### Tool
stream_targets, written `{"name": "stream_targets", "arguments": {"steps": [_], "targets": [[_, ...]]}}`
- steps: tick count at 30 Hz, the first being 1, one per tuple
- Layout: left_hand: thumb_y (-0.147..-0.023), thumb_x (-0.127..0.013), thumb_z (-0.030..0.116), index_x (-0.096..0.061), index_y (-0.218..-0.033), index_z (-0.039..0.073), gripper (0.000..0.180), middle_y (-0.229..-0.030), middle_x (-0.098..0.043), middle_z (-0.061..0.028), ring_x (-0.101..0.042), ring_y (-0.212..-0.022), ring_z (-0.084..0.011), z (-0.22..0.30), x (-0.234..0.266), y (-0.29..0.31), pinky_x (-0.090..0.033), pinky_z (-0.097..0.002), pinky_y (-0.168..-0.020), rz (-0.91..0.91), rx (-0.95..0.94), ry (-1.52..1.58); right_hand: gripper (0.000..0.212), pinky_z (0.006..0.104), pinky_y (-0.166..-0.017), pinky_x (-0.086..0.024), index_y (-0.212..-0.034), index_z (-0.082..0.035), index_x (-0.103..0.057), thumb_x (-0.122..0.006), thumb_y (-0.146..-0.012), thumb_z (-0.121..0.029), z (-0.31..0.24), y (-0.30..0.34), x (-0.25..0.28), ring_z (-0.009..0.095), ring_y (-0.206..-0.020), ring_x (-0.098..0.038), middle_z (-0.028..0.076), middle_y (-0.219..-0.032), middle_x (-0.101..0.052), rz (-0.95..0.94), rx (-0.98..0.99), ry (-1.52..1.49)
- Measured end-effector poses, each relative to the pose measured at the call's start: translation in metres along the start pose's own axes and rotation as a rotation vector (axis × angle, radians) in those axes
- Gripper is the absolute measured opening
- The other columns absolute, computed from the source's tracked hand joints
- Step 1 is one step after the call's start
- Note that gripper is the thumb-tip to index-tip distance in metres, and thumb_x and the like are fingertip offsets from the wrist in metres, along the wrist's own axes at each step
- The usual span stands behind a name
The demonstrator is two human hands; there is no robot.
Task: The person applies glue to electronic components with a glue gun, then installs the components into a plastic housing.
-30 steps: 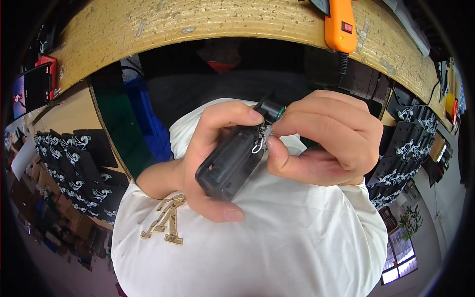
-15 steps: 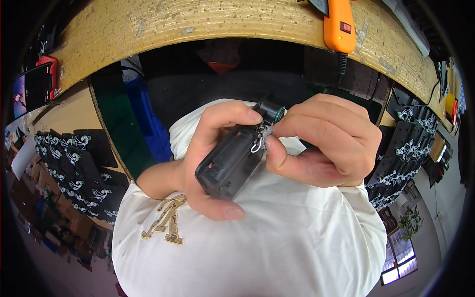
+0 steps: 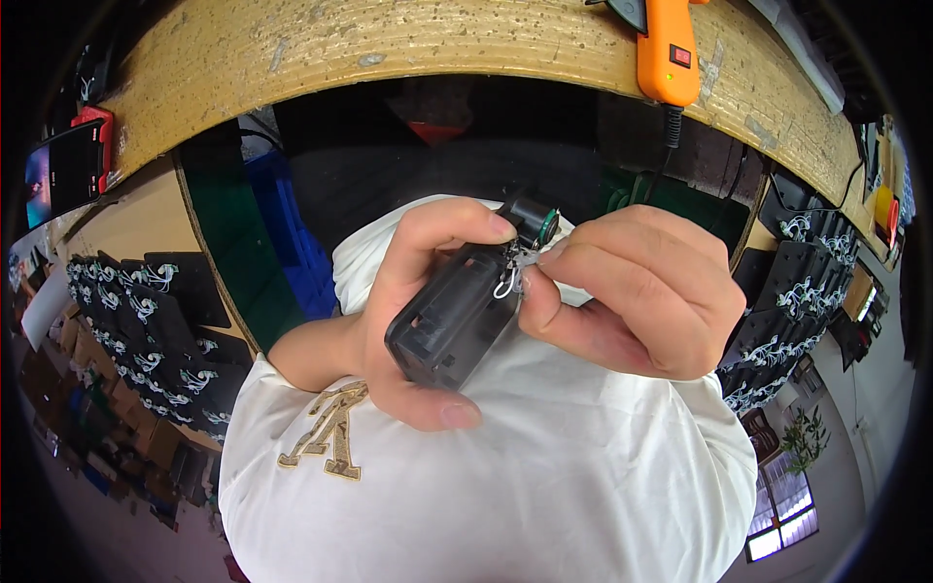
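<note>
Speckled wood, the counter (image 3: 466, 44) lay beyond the left hand (image 3: 374, 335), which gripped a black plastic housing (image 3: 453, 325); just to its right, the right hand (image 3: 641, 296) pinched whitish wiring (image 3: 525, 261) at the housing's end.

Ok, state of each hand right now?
Left hand: closed around the black casing.
Right hand: poised in a pinch at the white wires; whether it's closed on them cannot be told.
</note>
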State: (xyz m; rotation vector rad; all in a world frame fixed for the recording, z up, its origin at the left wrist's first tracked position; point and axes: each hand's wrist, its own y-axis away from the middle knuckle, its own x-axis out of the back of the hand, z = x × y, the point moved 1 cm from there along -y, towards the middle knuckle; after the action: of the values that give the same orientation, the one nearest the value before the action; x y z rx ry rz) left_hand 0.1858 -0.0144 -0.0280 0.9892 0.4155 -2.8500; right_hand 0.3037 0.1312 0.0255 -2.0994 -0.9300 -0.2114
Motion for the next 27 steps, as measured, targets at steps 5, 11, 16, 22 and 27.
{"name": "stream_targets", "arguments": {"steps": [5,11,16,22,27], "targets": [[-0.062,-0.088,0.034,-0.03,-0.14,-0.006,0.105,-0.124,-0.046,-0.0154,-0.053,-0.106,-0.0195,0.004,-0.009,0.009,-0.042,-0.0291,-0.09,0.193,0.167,0.051,0.024,0.0277,-0.047,-0.055,-0.075,0.005,-0.066,-0.077,-0.054,-0.002,-0.002,0.004,-0.002,0.02,-0.053,-0.061,0.011,-0.066,-0.061,0.005,0.053,-0.002],[-0.062,-0.088,0.034,-0.029,-0.14,-0.006,0.105,-0.123,-0.046,-0.0158,-0.053,-0.105,-0.0193,0.002,-0.01,0.011,-0.043,-0.029,-0.089,0.175,0.135,0.059,0.024,0.0276,-0.047,-0.055,-0.075,0.005,-0.067,-0.076,-0.053,-0.002,-0.002,0.006,-0.004,0.02,-0.053,-0.061,0.011,-0.066,-0.062,0.032,0.07,-0.007],[-0.063,-0.087,0.031,-0.028,-0.14,-0.005,0.104,-0.125,-0.048,-0.0172,-0.054,-0.107,-0.0202,0.001,-0.012,0.006,-0.043,-0.0299,-0.09,0.245,0.132,0.139,0.023,0.0269,-0.047,-0.054,-0.076,0.005,-0.069,-0.077,-0.055,0.002,-0.004,0.005,-0.006,0.02,-0.053,-0.061,0.01,-0.066,-0.062,0.08,0.031,0.0],[-0.064,-0.087,0.03,-0.029,-0.14,-0.005,0.103,-0.124,-0.049,-0.0176,-0.055,-0.106,-0.0208,0.001,-0.005,0.002,-0.043,-0.0302,-0.09,0.099,0.026,0.044,0.02,0.0265,-0.046,-0.053,-0.079,0.005,-0.069,-0.08,-0.062,0.002,0.0,0.003,-0.006,0.02,-0.054,-0.061,0.01,-0.067,-0.063,0.053,-0.001,0.006],[-0.064,-0.087,0.03,-0.029,-0.14,-0.005,0.102,-0.118,-0.052,-0.0158,-0.055,-0.101,-0.0197,0.003,-0.003,-0.001,-0.044,-0.0291,-0.086,0.059,0.023,0.016,0.019,0.0268,-0.046,-0.053,-0.081,0.005,-0.07,-0.08,-0.066,0.0,-0.001,0.001,-0.005,0.02,-0.055,-0.062,0.011,-0.069,-0.064,0.027,-0.012,0.029]]}}
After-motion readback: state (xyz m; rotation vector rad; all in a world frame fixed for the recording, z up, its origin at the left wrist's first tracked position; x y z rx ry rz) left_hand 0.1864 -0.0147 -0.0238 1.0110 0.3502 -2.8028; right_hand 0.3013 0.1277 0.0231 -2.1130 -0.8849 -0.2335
